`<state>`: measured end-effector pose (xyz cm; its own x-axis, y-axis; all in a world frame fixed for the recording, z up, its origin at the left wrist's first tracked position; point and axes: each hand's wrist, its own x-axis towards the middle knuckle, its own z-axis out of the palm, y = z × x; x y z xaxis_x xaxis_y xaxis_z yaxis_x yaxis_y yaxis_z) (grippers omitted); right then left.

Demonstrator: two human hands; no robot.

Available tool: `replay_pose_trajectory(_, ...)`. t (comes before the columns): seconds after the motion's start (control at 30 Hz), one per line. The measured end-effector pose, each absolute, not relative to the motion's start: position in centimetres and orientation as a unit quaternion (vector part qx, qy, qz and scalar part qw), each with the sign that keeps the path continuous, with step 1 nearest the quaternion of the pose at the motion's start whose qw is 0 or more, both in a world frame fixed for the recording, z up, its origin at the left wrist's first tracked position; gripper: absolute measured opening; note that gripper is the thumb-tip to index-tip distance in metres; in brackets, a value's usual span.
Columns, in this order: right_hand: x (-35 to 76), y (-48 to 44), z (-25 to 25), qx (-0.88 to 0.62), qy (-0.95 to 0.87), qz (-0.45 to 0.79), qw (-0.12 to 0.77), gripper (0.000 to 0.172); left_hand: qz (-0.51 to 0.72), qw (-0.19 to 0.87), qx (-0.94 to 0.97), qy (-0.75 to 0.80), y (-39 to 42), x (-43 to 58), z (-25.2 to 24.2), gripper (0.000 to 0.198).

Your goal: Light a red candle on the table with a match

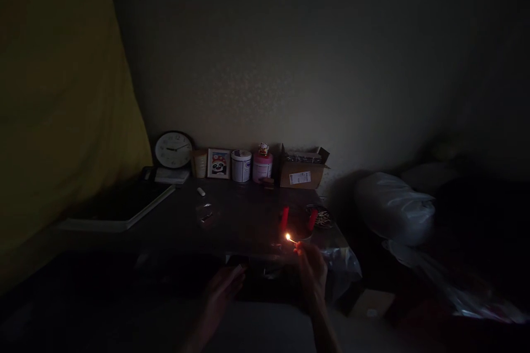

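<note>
My right hand pinches a burning match over the front edge of the dark table. The bright flame is at its left tip, just below two upright red candles. One candle stands almost directly above the flame, and the other candle is farther right; no flame shows on either. My left hand is lower and to the left, in front of the table edge. Its fingers are curled around something dark that I cannot make out in the dim light.
A dish of matchsticks sits behind the right candle. Along the wall stand a clock, a picture frame, a white can, a pink can and a cardboard box. White plastic bags lie right of the table.
</note>
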<state>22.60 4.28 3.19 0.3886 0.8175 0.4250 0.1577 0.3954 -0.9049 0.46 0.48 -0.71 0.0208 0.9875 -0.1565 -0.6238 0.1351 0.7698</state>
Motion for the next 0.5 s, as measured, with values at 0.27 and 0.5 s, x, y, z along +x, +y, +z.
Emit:
replay_pose_trajectory(0.27,23.1,5.7,5.8,-0.495,-0.497,0.224,0.676,0.023,0.610,0.673,0.241,0.341,1.1,0.6,-1.9,0.024)
replay_pose_trajectory(0.5,23.5,8.2,7.9,-0.506,-0.507,0.169,0.678,0.031,0.594,0.682,0.241,0.352,0.9,0.6,-1.5,0.022)
